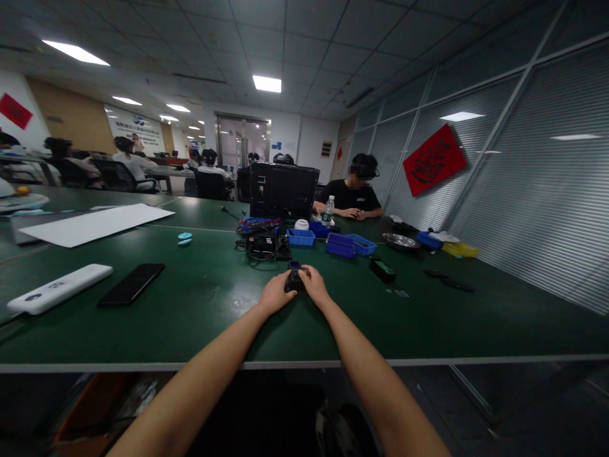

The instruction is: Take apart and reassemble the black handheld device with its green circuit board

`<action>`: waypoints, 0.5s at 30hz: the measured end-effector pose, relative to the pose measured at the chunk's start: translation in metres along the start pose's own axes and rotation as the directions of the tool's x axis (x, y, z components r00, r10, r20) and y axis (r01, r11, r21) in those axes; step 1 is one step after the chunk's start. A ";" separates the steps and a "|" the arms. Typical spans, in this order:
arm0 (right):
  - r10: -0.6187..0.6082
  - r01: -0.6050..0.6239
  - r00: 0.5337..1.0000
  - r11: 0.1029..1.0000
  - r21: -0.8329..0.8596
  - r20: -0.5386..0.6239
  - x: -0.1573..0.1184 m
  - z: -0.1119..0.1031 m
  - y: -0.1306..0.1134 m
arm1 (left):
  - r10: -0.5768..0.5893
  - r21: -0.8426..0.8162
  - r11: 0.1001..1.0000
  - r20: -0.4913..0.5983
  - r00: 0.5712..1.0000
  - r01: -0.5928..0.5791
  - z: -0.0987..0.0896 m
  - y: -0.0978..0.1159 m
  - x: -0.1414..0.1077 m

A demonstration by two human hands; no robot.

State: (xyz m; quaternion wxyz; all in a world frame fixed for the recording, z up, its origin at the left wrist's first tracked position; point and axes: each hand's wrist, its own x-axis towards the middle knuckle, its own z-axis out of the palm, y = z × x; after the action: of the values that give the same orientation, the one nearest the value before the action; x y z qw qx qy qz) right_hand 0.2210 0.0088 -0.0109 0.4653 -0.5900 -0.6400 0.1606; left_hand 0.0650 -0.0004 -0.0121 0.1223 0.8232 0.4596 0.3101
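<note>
Both of my hands meet at a small black boxy device on the green table, in the middle of the head view. My left hand grips its left side, thumb and fingers against it. From the right, my right hand closes on the same device with its fingertips at the top edge. The device's exact kind is too small and dark to tell, and my fingers cover part of it. Just beyond it sits black equipment with cables. A black case with a green inside lies to the right.
Blue trays, a white ball, a water bottle and a monitor stand farther back. A metal bowl is at right. On the left lie a phone and a white power strip. A person sits opposite.
</note>
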 end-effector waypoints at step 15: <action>0.148 -0.148 0.988 0.834 -0.532 -0.043 -0.001 -0.013 -0.006 | -0.005 0.029 1.000 0.103 0.995 0.002 -0.004 -0.002 -0.001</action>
State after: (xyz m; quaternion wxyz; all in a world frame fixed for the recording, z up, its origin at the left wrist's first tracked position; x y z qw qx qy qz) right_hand 0.2275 0.0022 -0.0005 0.2694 -0.7437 -0.6118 0.0117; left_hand 0.0616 -0.0002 -0.0103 0.1347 0.8389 0.4587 0.2601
